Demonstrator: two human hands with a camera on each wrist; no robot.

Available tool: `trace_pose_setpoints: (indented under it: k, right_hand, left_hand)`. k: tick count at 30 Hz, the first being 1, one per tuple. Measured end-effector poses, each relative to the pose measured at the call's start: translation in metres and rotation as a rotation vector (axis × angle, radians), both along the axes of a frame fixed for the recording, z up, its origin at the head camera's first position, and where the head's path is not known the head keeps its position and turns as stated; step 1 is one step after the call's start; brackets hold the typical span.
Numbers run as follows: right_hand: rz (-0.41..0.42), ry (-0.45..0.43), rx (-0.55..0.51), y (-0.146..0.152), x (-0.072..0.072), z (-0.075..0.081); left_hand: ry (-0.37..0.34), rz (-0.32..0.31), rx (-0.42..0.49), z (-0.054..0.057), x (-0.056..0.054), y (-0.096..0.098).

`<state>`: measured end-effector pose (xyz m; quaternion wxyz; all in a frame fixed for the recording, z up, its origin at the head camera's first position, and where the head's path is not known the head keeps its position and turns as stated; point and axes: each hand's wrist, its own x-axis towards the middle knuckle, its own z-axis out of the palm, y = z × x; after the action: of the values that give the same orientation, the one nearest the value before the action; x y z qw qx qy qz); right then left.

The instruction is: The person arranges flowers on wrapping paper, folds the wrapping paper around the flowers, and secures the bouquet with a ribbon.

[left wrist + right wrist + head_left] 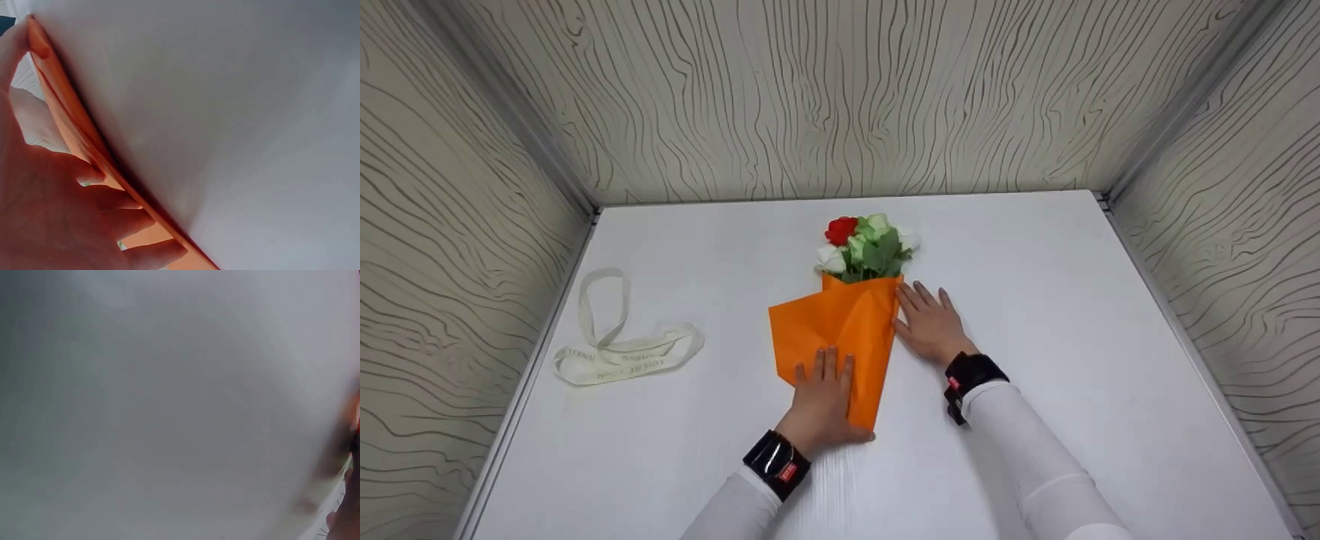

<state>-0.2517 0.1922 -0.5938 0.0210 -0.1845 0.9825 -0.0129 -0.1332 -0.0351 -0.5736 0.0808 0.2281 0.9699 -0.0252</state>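
A bouquet of red, white and pale green flowers lies on the white table, its lower part inside orange wrapping paper. My left hand rests flat on the lower part of the paper with fingers spread, its thumb at the narrow bottom end. In the left wrist view, the fingers of the left hand lie along the orange paper. At the paper's upper right edge, my right hand touches it with extended fingertips. Only a sliver of the right hand shows in the right wrist view.
A loose, looped cream ribbon with printed lettering lies at the left of the white table. Wood-grain patterned panels stand behind the table and on both sides. Black bands circle both wrists.
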Motion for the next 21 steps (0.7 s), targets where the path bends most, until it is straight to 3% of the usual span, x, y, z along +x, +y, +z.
trace_pose_setpoints:
  k: [6, 10, 14, 21]
  right_hand:
    - [0.010, -0.025, 0.053, 0.001, -0.003, -0.002]
    - [0.034, -0.034, 0.107, -0.004, 0.005, 0.003]
    - [0.078, -0.025, 0.126, -0.012, 0.025, 0.010]
    - [0.218, -0.060, 0.124, -0.016, 0.074, 0.015]
  left_hand:
    - [0.003, 0.004, -0.001, -0.001, 0.000, 0.001]
    - [-0.004, 0.004, 0.008, 0.000, -0.001, 0.000]
    - [-0.005, 0.006, 0.014, 0.002, -0.001, -0.001]
    - [-0.005, 0.003, 0.026, 0.001, -0.001, -0.002]
